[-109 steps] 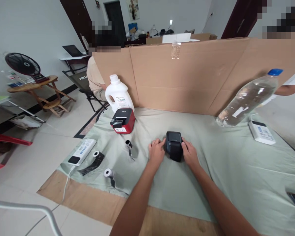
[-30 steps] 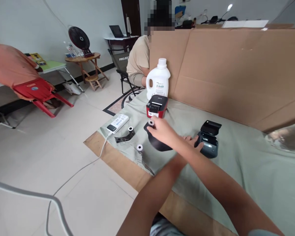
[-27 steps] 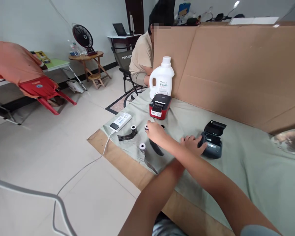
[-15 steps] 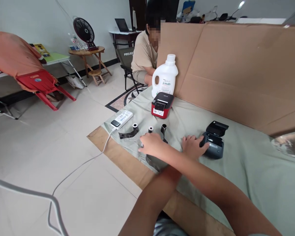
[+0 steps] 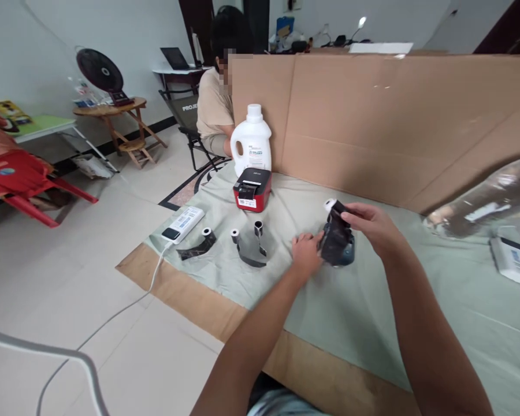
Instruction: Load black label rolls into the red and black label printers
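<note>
A strip of smooth pale wood (image 5: 182, 292) ran along the near edge, then a soft, wrinkled grey-green cloth (image 5: 364, 323). On it, right of the picture's centre, sat one dark, rounded plastic device (image 5: 349, 254); clock directions are counted from it. The left hand (image 5: 307, 253) rested curled fingers on its left side, though whether they gripped could not be told. The right hand (image 5: 366, 226) pinched one paper roll (image 5: 338, 209) just above the device, its glossy black strip (image 5: 334, 240) hanging across the front. Three more rolls stood about nine o'clock: a leftmost roll (image 5: 207, 233), a middle roll (image 5: 235, 234) and a thin dark coil (image 5: 259, 226), all trailing curled black tails. Two white oblong slabs lay farther out, a left slab (image 5: 183, 225) at nine and a right slab (image 5: 515, 260) at three. One boxy red-and-black printer (image 5: 253, 192) stood at ten, before one white plastic jug (image 5: 254, 141). One tilted clear bottle (image 5: 481, 199) was between two and three, and creased brown cardboard (image 5: 372, 121) rose at twelve.
</note>
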The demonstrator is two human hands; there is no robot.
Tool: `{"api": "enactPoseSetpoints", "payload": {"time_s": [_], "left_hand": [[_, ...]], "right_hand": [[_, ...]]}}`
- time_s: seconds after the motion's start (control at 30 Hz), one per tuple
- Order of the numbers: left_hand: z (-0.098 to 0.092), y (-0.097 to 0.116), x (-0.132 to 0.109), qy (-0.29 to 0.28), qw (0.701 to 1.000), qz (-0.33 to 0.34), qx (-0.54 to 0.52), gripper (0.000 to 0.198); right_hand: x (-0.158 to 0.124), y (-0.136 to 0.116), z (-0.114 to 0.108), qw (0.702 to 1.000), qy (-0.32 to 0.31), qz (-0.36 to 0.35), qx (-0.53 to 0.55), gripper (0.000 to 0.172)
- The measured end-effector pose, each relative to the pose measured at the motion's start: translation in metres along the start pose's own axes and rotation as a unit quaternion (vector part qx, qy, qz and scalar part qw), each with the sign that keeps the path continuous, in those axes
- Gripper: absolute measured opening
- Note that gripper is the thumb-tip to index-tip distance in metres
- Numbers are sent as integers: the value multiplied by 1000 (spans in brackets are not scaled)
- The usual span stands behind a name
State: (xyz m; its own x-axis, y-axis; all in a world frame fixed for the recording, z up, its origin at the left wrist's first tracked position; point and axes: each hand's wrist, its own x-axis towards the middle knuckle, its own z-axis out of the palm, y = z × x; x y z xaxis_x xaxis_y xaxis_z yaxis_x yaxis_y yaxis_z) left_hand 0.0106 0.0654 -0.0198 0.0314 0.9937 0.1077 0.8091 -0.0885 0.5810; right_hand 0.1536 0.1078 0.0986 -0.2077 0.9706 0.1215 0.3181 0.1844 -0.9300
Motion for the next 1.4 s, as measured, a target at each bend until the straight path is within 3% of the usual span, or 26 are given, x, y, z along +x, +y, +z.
{"api": "enactPoseSetpoints", "payload": {"time_s": [0.07,0.13,0.3,0.57,0.77,0.93,1.23,1.4], "left_hand": [[2,0,2,10,1000,5,0,48],[3,0,3,16,1000,8,0,48],[3,0,2,17,1000,7,2,44],[-1,-2,-4,12,993,100,-55,46],[1,-5,2,61,982,116,-134,50],[2,-6,6,37,979,116,-165,48],[6,-5,8,-7,983,119,-140,48],[6,-6,8,33,982,99,-156,47]], "right_hand": [[5,31,-28,996,41,1,-75,34],[12,58,-40,983,42,3,-180,31],[24,88,-28,935,-5,-20,-353,28],[25,94,-25,889,-40,-48,-454,28],[12,75,-27,913,-92,-84,-388,25],[-2,62,-24,922,-93,-107,-360,23],[-7,81,-20,921,-80,-93,-370,21],[2,86,-16,909,-63,-81,-403,25]]}}
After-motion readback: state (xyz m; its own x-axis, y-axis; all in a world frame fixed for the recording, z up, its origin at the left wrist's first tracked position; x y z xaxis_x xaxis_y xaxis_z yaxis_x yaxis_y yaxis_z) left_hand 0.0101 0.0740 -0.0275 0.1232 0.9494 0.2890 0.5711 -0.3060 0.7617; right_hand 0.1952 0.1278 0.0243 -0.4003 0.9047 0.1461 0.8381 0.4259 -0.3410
